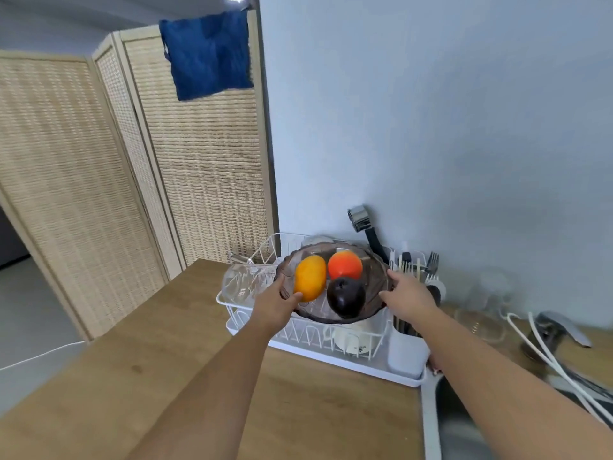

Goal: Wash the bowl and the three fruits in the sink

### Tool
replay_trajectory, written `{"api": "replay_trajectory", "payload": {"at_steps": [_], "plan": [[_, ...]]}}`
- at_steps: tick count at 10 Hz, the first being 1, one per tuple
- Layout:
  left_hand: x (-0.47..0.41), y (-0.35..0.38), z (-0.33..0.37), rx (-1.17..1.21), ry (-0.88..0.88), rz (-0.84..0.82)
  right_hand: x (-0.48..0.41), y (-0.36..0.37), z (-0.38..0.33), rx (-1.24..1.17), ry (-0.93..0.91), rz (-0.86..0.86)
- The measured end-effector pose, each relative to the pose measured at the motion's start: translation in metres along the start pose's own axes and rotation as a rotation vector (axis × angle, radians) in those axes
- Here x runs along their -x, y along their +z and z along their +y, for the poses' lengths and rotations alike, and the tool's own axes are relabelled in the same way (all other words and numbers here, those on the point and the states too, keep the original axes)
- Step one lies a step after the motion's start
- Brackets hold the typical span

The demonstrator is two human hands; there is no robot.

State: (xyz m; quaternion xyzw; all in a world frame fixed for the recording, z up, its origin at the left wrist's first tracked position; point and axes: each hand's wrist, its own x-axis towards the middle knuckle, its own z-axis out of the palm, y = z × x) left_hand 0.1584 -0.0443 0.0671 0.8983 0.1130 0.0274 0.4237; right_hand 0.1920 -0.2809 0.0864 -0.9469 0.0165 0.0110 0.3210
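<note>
The bowl (373, 277), holding the three fruits (310, 277), sits on the rack (298, 333), squarely between the hands; the left hand (277, 302) grasps its near-left rim, the right hand (409, 295) its right rim; the sink (446, 426) lies nearer the person, beside the right forearm, so the carry likely swings that way.

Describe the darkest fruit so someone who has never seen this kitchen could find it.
Find the white dish rack on the wooden counter; on top of it is a tinted glass bowl, gripped by the left hand and right hand. Of its three fruits, it is the nearest, the almost black fruit, unlike the yellow mango and red-orange fruit behind it.
</note>
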Motion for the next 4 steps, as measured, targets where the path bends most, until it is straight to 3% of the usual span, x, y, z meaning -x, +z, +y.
{"api": "replay_trajectory", "payload": {"at_steps": [2,3,4], "plan": [[-0.005,0.002,-0.002,-0.067,0.054,-0.029,-0.001,0.000,0.003,0.039,-0.007,0.016],[0.004,-0.003,-0.005,-0.237,0.100,0.033,0.011,-0.003,-0.002,0.075,-0.034,0.191],[0.012,-0.004,-0.006,-0.245,0.068,0.226,0.030,-0.005,-0.008,-0.020,-0.122,0.417]]}}
